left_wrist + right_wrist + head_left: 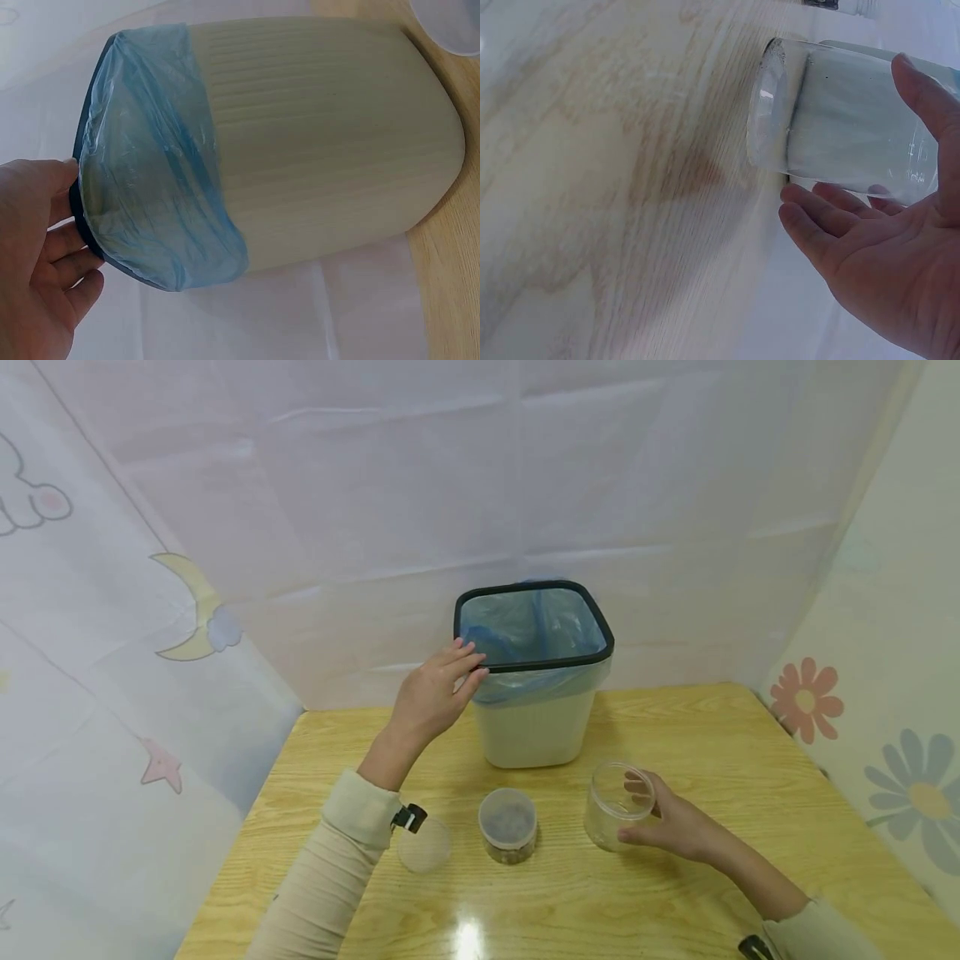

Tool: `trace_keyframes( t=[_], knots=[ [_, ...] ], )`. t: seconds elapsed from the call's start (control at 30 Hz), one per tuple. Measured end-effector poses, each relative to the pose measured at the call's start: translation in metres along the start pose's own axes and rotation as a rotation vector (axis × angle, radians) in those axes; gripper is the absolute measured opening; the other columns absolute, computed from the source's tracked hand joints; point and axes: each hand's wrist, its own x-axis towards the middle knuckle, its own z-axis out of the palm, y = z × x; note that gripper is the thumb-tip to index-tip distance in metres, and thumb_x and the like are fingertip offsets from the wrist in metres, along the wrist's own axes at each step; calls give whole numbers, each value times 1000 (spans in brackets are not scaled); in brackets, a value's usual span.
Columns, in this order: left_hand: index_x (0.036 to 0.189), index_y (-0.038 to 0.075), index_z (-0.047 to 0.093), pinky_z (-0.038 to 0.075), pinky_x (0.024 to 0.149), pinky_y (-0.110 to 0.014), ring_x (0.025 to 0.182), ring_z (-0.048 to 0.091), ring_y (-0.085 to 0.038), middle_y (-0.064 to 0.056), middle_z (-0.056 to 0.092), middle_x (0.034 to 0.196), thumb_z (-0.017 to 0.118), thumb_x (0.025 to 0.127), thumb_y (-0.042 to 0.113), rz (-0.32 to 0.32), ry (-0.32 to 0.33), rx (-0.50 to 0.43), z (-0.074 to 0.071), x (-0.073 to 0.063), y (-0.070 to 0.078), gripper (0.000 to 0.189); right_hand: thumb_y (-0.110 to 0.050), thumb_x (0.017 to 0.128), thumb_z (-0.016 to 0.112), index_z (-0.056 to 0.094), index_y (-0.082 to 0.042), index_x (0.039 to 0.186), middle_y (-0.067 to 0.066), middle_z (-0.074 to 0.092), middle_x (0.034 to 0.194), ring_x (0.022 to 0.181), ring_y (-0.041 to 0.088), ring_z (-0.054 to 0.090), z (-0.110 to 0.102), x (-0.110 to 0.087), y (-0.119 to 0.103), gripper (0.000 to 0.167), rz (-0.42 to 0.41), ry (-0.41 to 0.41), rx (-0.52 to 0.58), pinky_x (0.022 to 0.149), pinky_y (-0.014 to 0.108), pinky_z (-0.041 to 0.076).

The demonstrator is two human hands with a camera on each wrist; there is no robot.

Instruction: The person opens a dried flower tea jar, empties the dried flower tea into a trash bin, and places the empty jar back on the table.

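Observation:
A cream trash bin [534,727] with a black rim [540,664] and a blue plastic liner [161,157] stands upright at the back of the table. At its near left corner my left hand [435,689] grips the rim, thumb and fingertips right at the edge. My right hand [678,822] holds a clear, uncapped jar [847,120] to the bin's right, thumb on one side and fingers on the other. The jar's mouth is up, and its bottom is close to the tabletop; nothing shows inside.
Between my arms stands a smaller clear jar [508,827] with a translucent lid on and something dark inside. A loose translucent round lid [425,847] lies left of it, by the left wrist strap. Printed fabric hangs [375,527] behind the wooden table [712,727] and at both sides.

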Motion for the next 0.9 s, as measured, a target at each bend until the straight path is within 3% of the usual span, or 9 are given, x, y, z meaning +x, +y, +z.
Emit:
trace_keyframes(
  t=[0.23, 0.47, 0.7, 0.9],
  knots=[
    [143, 16, 61, 45, 110, -46, 146, 41, -20, -5, 51, 152, 57, 104, 39, -33, -53, -15, 0, 1, -1, 45, -39, 92, 75, 19, 8, 157, 41, 33, 151, 136, 64, 33, -3, -6, -7, 97, 87, -106, 0, 102, 75, 36],
    [149, 15, 53, 37, 117, -46, 150, 32, -20, -5, 43, 158, 56, 104, 39, -45, -100, -48, 0, -1, -1, 51, -45, 98, 64, 55, 13, 135, 36, 56, 133, 119, 54, 57, -12, -23, -29, 69, 209, -216, -132, 93, 66, 49],
    [156, 11, 40, 24, 123, -44, 153, 24, -24, -6, 36, 162, 54, 105, 42, -56, -110, -42, 1, -7, -3, 62, -46, 98, 64, 59, 7, 133, 28, 61, 133, 120, 48, 58, -6, -31, -57, 64, 184, -240, -120, 93, 63, 50],
    [160, 11, 31, 25, 123, -47, 154, 23, -24, -7, 31, 164, 53, 104, 47, -101, -99, -40, -2, -18, -6, 70, -45, 100, 62, 57, 3, 137, 25, 62, 132, 119, 47, 59, 0, -34, -71, 61, 116, -270, -94, 91, 64, 50]
  ],
)
